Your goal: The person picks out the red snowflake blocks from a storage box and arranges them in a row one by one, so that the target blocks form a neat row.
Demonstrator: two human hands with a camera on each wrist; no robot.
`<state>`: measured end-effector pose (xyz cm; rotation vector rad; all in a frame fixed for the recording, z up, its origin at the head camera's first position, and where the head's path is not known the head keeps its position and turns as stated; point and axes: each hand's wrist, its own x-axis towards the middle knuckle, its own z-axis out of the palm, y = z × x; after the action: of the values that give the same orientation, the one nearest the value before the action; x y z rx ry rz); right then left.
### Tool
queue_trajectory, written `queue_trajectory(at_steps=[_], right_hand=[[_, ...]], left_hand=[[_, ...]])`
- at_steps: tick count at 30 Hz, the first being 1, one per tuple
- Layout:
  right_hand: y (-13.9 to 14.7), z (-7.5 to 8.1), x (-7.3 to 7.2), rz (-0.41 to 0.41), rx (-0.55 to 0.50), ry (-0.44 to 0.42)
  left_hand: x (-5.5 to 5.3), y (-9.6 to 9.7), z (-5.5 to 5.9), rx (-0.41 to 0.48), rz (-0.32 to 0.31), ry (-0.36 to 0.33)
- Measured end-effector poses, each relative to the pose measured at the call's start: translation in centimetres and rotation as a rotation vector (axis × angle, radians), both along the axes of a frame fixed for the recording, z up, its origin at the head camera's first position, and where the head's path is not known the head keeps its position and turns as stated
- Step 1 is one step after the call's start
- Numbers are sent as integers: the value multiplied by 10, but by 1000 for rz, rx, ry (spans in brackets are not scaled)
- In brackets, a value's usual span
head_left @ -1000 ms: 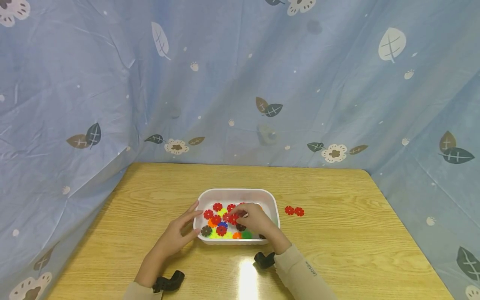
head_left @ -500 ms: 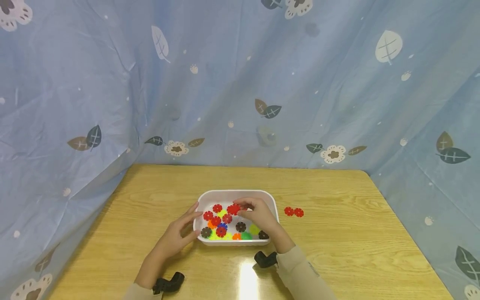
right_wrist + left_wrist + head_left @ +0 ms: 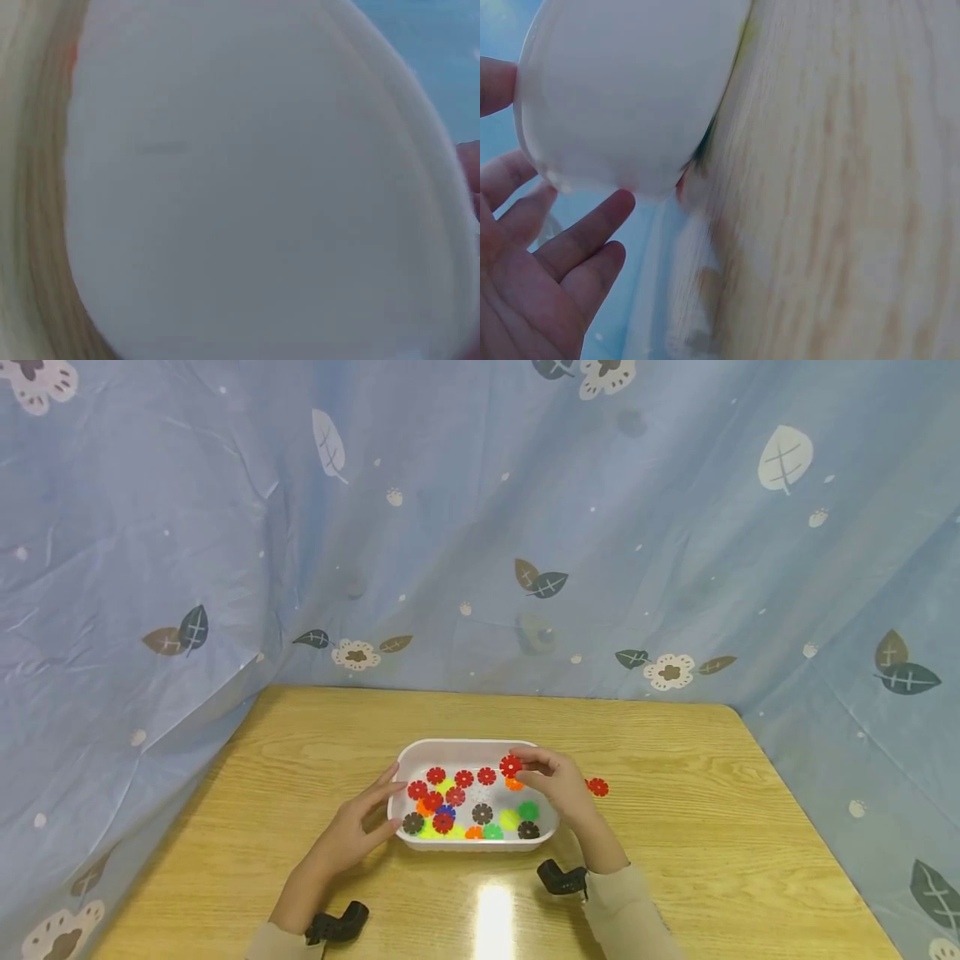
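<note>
In the head view, my right hand (image 3: 553,781) pinches a red notched plastic disc (image 3: 511,766) between thumb and fingers, over the right end of a white tray (image 3: 467,844). Several other notched discs lie in the tray, among them a dark brown disc (image 3: 482,813) and a green disc (image 3: 528,811). My left hand (image 3: 352,827) rests at the tray's left end, its fingers spread and fairly straight against the rim. The left wrist view shows that hand's fingertips (image 3: 622,201) touching the tray's white wall (image 3: 630,90). The tray's wall (image 3: 247,180) fills most of the right wrist view.
On the wooden table (image 3: 712,843), to the right of the tray, lies a red disc (image 3: 597,787), with another partly hidden behind my right hand. A blue patterned cloth (image 3: 450,527) hangs behind the table and along its sides.
My right hand has lifted a red disc from the pile and carried it right, toward the tray's right edge. The left hand has stayed in place.
</note>
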<state>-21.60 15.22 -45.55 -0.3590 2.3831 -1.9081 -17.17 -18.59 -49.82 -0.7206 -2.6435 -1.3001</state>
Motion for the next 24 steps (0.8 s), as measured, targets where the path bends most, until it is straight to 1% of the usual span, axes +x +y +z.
queue_trajectory(at_steps=[4,10,16,19,24], right_hand=[[18,2,1,-93,-42,-20],[45,1,1,-209,-78,-53],[71,-9,6,-292,-68,-98],[83,-16,9,-337,-38,-110],[101,-25,12,-376,-41,-133]], left_hand=[[0,0,1,6,0,1],[-1,-1,-1,12,-11,11],[-1,-1,-1,-6,-11,31],[-1,0,-2,-2,-6,28],[-1,1,-1,4,1,13]])
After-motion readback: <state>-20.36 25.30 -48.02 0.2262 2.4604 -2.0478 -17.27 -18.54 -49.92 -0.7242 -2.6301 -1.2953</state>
